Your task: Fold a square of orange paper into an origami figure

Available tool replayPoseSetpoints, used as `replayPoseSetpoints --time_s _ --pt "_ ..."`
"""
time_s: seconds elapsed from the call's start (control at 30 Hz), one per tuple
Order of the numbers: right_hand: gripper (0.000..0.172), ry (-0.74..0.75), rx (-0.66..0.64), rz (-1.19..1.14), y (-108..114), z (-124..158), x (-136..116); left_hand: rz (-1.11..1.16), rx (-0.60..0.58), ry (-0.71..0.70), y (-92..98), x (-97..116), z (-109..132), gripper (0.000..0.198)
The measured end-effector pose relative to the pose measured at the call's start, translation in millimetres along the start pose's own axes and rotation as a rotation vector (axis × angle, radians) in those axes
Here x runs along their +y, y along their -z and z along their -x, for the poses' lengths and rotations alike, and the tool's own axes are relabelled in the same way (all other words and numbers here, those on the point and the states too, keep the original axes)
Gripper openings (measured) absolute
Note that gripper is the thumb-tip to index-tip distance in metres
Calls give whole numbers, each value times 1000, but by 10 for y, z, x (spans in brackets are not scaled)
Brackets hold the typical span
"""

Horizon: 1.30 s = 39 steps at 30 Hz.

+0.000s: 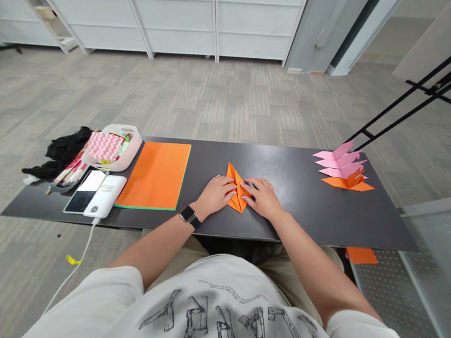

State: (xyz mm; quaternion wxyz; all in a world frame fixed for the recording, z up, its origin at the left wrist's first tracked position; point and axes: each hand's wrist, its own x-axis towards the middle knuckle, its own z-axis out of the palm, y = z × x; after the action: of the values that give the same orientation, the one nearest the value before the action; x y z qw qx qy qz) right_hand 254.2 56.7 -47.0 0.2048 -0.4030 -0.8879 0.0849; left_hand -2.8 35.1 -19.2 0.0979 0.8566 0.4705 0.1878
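A folded orange paper [239,203] lies on the dark table in front of me, one pointed end aimed away and creases down its middle. My left hand [217,193], with a dark smartwatch [187,214] on its wrist, is closed on the paper's left side, thumb and fingertips on the folds. From the right, my right hand [262,196] grips the other edge, its fingers bent over the paper. The fingertips of both hands nearly meet at the centre and cover part of the folds.
On the left lie a stack of orange sheets [154,177], a white power bank [105,196] with a cable, a phone [86,191], a white basket [131,149] and black cloth [65,149]. Pink paper cranes [342,160] and an orange crane [349,181] stand far right, near a black stand [407,92].
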Motion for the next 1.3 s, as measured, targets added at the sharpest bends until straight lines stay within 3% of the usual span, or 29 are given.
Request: replayPoseSetpoints --time_s 0.27,0.43,0.8,1.1,1.3 --pt "45 97 -42 13 119 -72 -51 14 50 17 -40 -47 -30 30" --pt "47 97 -103 10 191 -102 -94 -15 20 -1 -23 -42 -3 29" --pt "57 57 -107 71 194 -27 -187 -73 -6 14 15 86 166 54" --pt "57 47 -120 103 201 98 -353 -137 -54 -64 143 138 207 44" --pt "59 27 -136 95 151 152 -380 -108 -57 -99 108 123 199 42"
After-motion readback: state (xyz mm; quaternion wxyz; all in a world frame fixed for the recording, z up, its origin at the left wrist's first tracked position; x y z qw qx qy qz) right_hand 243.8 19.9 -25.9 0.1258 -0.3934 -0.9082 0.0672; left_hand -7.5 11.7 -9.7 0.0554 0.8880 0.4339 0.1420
